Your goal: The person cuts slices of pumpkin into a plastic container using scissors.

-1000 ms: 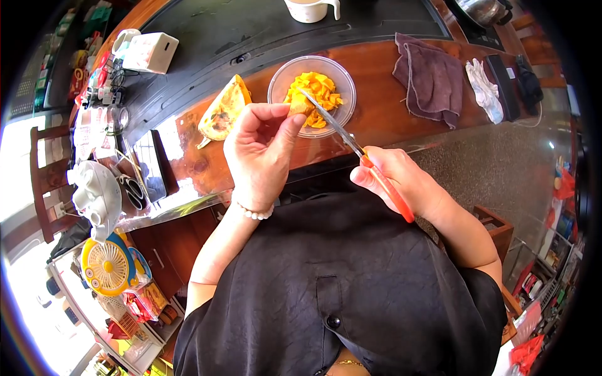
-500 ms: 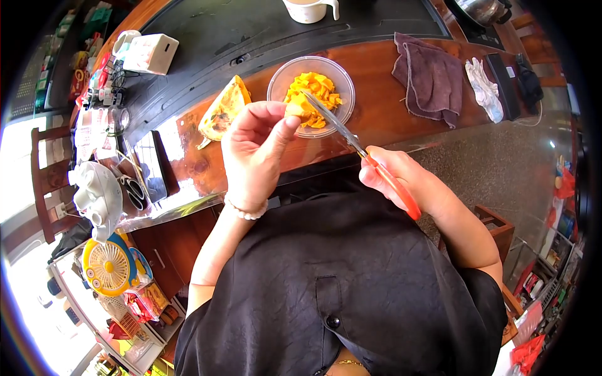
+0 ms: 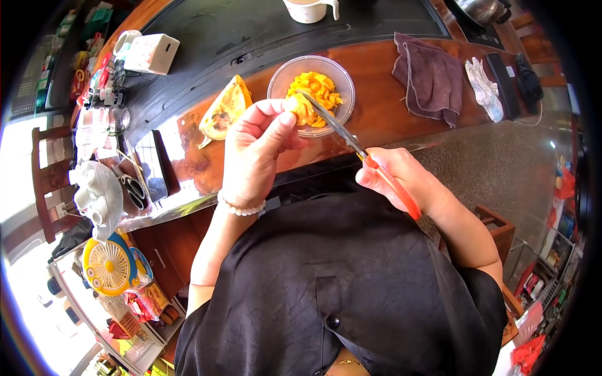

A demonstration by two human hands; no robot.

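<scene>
Between thumb and fingers, my left hand pinches a piece of pumpkin above the near side of a round clear bowl. Cut orange pumpkin pieces lie in that bowl. My right hand is wrapped round the orange handles of a pair of scissors. The blades point up and left, their tips beside the held piece. Left of the bowl, a larger wedge of pumpkin rests on the wooden table.
A brown cloth and white gloves lie right of the bowl. Behind stands a white measuring cup on a black tray. A phone-like dark slab and a white box are at left.
My left hand has turned slightly and shifted a little, and the pumpkin piece in it shows a different side. My right hand and the scissors have barely moved.
</scene>
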